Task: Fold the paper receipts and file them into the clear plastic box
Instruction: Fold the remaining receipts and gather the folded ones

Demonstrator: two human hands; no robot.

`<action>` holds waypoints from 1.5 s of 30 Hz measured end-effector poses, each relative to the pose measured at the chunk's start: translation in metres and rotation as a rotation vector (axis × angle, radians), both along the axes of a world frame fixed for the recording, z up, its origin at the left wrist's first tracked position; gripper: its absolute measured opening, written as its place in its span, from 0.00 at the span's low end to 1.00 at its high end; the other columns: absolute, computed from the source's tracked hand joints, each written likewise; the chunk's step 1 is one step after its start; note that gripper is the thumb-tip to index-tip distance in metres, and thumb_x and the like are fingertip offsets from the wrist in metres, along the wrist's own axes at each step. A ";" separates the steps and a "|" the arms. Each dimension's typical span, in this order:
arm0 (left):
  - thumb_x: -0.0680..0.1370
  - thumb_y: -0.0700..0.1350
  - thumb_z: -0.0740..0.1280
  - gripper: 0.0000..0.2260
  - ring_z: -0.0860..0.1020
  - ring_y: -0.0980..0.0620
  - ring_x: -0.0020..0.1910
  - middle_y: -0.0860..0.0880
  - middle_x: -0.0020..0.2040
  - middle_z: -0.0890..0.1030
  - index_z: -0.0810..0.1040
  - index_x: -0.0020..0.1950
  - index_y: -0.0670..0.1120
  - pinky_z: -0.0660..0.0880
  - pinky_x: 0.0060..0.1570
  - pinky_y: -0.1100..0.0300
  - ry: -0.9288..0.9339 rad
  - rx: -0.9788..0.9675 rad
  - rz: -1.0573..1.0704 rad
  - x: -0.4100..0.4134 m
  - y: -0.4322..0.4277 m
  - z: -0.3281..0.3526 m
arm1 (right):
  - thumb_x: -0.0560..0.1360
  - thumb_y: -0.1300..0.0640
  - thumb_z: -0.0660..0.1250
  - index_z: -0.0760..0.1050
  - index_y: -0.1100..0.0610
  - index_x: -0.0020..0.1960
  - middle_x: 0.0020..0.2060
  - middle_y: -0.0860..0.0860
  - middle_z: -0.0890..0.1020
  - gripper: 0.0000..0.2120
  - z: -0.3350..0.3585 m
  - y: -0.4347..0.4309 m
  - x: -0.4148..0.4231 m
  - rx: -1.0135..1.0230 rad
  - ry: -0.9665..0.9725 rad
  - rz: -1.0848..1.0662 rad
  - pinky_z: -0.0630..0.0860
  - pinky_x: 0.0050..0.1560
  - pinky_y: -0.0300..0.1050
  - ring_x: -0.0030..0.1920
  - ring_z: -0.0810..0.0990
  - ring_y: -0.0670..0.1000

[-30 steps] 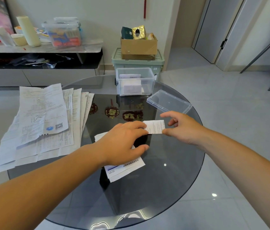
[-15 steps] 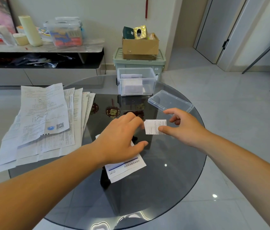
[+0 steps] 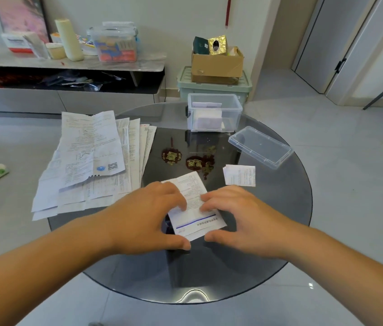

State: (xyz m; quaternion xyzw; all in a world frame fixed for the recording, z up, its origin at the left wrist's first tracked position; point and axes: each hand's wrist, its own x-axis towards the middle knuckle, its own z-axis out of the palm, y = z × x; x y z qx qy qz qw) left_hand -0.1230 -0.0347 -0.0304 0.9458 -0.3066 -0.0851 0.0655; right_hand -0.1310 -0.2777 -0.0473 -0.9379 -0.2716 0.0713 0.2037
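Observation:
A white receipt with a blue stripe [image 3: 195, 220] lies on the dark glass table [image 3: 279, 220] in front of me. My left hand [image 3: 148, 217] holds its left side, fingertips on top and thumb at the near corner. My right hand [image 3: 239, 217] holds its right side the same way. A small folded receipt [image 3: 239, 175] lies loose on the glass, beyond my right hand. The clear plastic box [image 3: 214, 100] stands open at the table's far edge with folded papers inside. A fanned stack of unfolded receipts [image 3: 91, 158] covers the left side.
The box's clear lid [image 3: 259, 147] lies upturned at the right, near the table edge. Red and gold ornaments [image 3: 187, 161] show through the glass at the centre. Behind the table stand a green crate [image 3: 214, 87] with a cardboard box and a low sideboard [image 3: 68, 64].
My right hand has let go of the small folded receipt, which now lies on the glass. Both hands have moved back to the blue-striped receipt and taken hold of it.

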 end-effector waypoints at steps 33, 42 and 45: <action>0.77 0.55 0.69 0.27 0.76 0.55 0.54 0.54 0.62 0.73 0.60 0.71 0.56 0.76 0.53 0.59 -0.100 -0.329 0.219 0.011 -0.005 -0.010 | 0.78 0.49 0.69 0.66 0.46 0.70 0.60 0.40 0.70 0.24 -0.012 0.031 0.003 0.275 -0.204 -0.309 0.74 0.54 0.40 0.57 0.72 0.41; 0.80 0.59 0.64 0.16 0.69 0.56 0.59 0.57 0.62 0.70 0.76 0.66 0.59 0.69 0.63 0.58 -0.142 -0.158 0.111 0.019 0.000 -0.019 | 0.81 0.39 0.53 0.80 0.45 0.60 0.52 0.42 0.72 0.21 -0.023 0.027 0.004 -0.050 -0.284 0.016 0.70 0.54 0.45 0.53 0.67 0.45; 0.81 0.60 0.62 0.18 0.69 0.57 0.59 0.58 0.61 0.72 0.76 0.68 0.59 0.69 0.61 0.60 -0.137 -0.103 0.066 0.019 0.002 -0.018 | 0.81 0.36 0.49 0.76 0.42 0.66 0.57 0.43 0.70 0.23 -0.020 0.021 0.004 -0.151 -0.241 0.056 0.68 0.57 0.44 0.56 0.66 0.46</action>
